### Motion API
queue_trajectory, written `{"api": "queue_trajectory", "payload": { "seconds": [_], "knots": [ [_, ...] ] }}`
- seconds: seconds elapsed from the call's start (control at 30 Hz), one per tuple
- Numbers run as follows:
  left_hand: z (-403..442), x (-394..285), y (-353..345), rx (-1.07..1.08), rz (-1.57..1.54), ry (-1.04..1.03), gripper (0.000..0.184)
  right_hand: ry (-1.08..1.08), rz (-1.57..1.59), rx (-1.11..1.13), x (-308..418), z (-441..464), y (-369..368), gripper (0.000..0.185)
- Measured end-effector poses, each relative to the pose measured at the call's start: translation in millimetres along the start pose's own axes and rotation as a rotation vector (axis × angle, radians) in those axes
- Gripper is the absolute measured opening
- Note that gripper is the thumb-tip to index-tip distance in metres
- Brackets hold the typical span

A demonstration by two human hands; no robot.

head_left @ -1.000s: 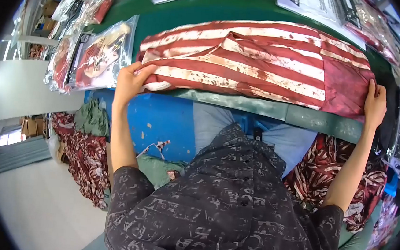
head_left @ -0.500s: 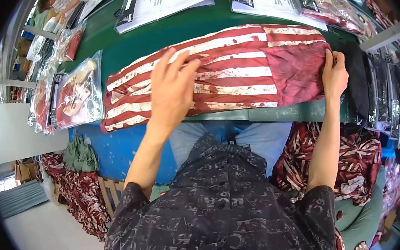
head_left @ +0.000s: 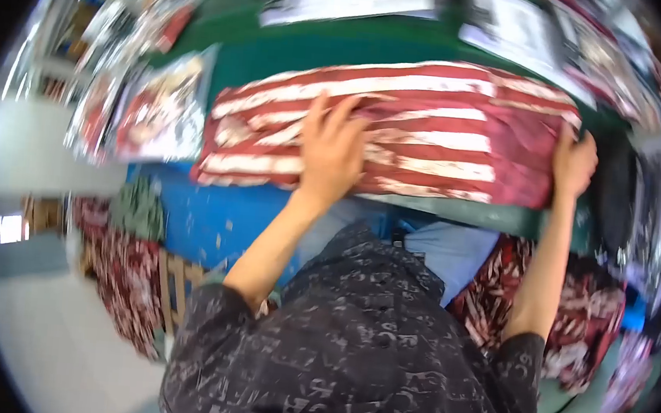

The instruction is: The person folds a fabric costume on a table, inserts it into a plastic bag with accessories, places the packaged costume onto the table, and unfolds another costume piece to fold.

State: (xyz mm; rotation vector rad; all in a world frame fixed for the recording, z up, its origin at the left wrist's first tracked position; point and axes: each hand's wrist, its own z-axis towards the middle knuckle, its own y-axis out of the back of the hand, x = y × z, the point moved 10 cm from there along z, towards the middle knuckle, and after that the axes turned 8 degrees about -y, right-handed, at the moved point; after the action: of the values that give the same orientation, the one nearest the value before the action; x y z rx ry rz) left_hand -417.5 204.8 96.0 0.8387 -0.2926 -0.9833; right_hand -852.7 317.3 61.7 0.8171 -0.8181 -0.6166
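While the green worktop (head_left: 243, 38) bears the striped cloth (head_left: 448, 141) lengthwise along its near edge, the creased left part would probably flatten best under light, outward strokes, the right end kept steady. The left hand (head_left: 333, 151) is open over the cloth, fingers spread; blur hides whether it presses. The right hand (head_left: 576, 165) is half-curled at the right edge; I cannot tell whether its fingertips pinch fabric.

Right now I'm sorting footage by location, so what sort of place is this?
Probably a garment workshop or packing station: red-and-white striped cloth lies across a green table, clear plastic packets sit beside it, and crumpled red-and-white fabric is bunched below.
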Motion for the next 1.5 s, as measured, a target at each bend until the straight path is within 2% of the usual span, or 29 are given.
{"api": "queue_trajectory", "payload": {
  "seconds": [0.03,0.07,0.1,0.2,0.27,0.4,0.43,0.5,0.53,0.6,0.63,0.7,0.73,0.8,0.83,0.9,0.97,1.03,1.1,1.2,1.23,1.33,1.4,1.5],
  "knots": [
    [-2,-5,11,-0.033,0.020,0.003,0.018,-0.029,-0.010,0.008,-8,4,-9,0.069],
    [-6,-4,20,-0.043,0.072,0.063,0.018,-0.056,-0.024,0.099,-21,12,-30,0.072],
    [-3,-10,19,-0.022,0.033,0.038,0.018,-0.093,-0.052,0.171,-31,18,-46,0.074],
    [5,-16,1,0.000,-0.029,0.048,0.018,-0.127,-0.082,0.106,-33,17,-34,0.073],
    [14,-11,-13,0.046,-0.058,0.065,0.018,-0.088,-0.027,0.311,-38,23,-52,0.070],
    [4,8,-42,0.051,-0.072,0.067,0.023,0.008,0.016,0.354,-37,14,-58,0.070],
    [3,16,-39,0.037,-0.056,0.068,0.023,-0.034,-0.002,0.317,-39,9,-52,0.069],
    [-5,26,-28,-0.040,-0.298,0.129,0.028,-0.057,-0.032,0.292,-27,-4,-35,0.069],
    [-5,35,-23,-0.085,-0.418,0.147,0.030,0.040,-0.087,0.127,0,-9,-6,0.060],
    [-14,47,39,-0.106,-0.110,0.089,0.036,0.230,-0.206,-0.197,50,-27,53,0.043],
    [-26,66,70,-0.118,0.010,0.164,0.037,0.239,-0.207,-0.192,62,-29,63,0.043],
    [-53,101,123,-0.130,0.249,0.296,0.040,0.657,0.286,-0.012,122,-57,78,0.029],
    [-65,117,145,-0.139,0.365,0.350,0.040,0.737,0.293,0.012,155,-84,91,0.027],
    [-105,156,139,-0.018,0.485,0.456,0.046,0.828,0.328,0.117,205,-128,93,0.028],
    [-114,165,134,-0.026,0.466,0.447,0.046,0.844,0.362,0.199,219,-140,82,0.027],
    [-124,184,115,0.028,0.427,0.468,0.046,0.912,0.298,0.208,250,-162,77,0.028],
    [-121,196,106,0.038,0.408,0.479,0.046,0.848,0.282,0.210,270,-173,73,0.029],
    [-129,216,94,0.107,0.240,0.619,0.057,0.794,0.276,0.231,270,-177,57,0.030],
    [-130,237,90,0.134,0.159,0.688,0.063,0.722,0.218,0.326,258,-180,9,0.031],
    [-120,259,93,0.160,-0.080,0.669,0.078,0.711,0.190,0.394,254,-187,-23,0.033],
    [-117,263,96,0.159,-0.081,0.673,0.078,0.726,0.184,0.410,251,-188,-28,0.034],
    [-105,267,85,0.332,-0.106,0.668,0.089,0.730,0.198,0.493,253,-189,-23,0.037],
    [-102,272,78,0.393,-0.093,0.614,0.089,0.701,0.245,0.626,256,-192,-20,0.041],
    [-101,275,63,0.506,-0.084,0.489,0.089,0.731,0.255,0.654,263,-200,-23,0.045]
  ]
}}
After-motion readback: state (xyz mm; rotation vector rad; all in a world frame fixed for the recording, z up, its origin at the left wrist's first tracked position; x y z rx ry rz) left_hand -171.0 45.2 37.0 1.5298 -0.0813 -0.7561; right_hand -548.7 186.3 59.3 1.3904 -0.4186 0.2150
